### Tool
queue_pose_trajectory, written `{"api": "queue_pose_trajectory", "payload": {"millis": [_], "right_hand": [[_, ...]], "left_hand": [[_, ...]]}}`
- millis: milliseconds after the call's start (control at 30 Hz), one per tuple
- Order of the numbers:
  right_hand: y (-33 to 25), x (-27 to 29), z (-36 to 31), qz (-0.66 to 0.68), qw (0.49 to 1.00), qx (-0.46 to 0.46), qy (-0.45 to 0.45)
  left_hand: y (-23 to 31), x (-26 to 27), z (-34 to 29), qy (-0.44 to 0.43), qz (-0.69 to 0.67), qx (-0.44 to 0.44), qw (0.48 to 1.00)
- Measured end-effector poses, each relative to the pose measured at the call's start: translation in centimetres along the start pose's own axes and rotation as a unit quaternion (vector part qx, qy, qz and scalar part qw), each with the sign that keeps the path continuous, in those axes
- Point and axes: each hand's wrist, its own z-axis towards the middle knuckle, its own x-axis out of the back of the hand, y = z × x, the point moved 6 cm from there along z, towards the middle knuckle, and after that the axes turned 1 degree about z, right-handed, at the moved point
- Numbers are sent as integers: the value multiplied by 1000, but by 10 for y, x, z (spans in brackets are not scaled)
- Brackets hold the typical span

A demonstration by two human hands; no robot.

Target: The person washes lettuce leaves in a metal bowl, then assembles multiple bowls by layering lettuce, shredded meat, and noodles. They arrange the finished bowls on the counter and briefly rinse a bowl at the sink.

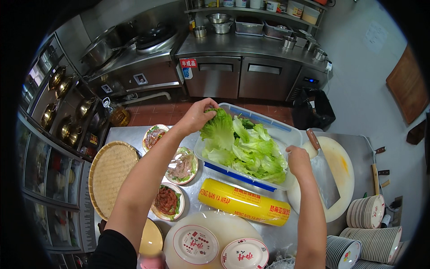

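Note:
A clear plastic container [237,174] with a blue base edge sits on the steel table, filled with torn green lettuce [255,148]. At its far left corner, my left hand [200,115] has its fingers curled round a lettuce leaf [218,127], lifted at the container's rim. My right hand [298,160] is closed on the right end of the container's rim; its fingertips are partly hidden. Just in front of the container lies a yellow roll of cling film [244,201]. A cleaver [324,177] rests on a round white chopping board [342,157], beside my right hand.
Three plates of food, including shredded meat [166,201], stand left of the container. A round bamboo tray [109,172] lies farther left. Nearer me are two printed plates [195,244] on a pale board. Stacked plates [365,213] fill the right edge. A black bin [313,110] stands beyond the table.

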Motion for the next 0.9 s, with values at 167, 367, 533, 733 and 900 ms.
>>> {"api": "queue_pose_trajectory", "payload": {"millis": [167, 367, 533, 733, 900], "right_hand": [[25, -78, 37, -153, 968, -15, -196], [30, -107, 38, -190, 897, -43, -398], [31, -108, 42, -255, 911, -10, -323], [40, -104, 43, -123, 950, -84, -273], [32, -103, 33, -31, 904, -156, -396]], "left_hand": [[4, 6, 0, 13, -130, 23, 991], [-33, 5, -9, 84, -280, 46, 955], [-63, -8, -18, 84, -205, 78, 972], [-59, -14, -41, 142, 99, -10, 985], [-74, -13, -55, 171, 96, 24, 980]]}}
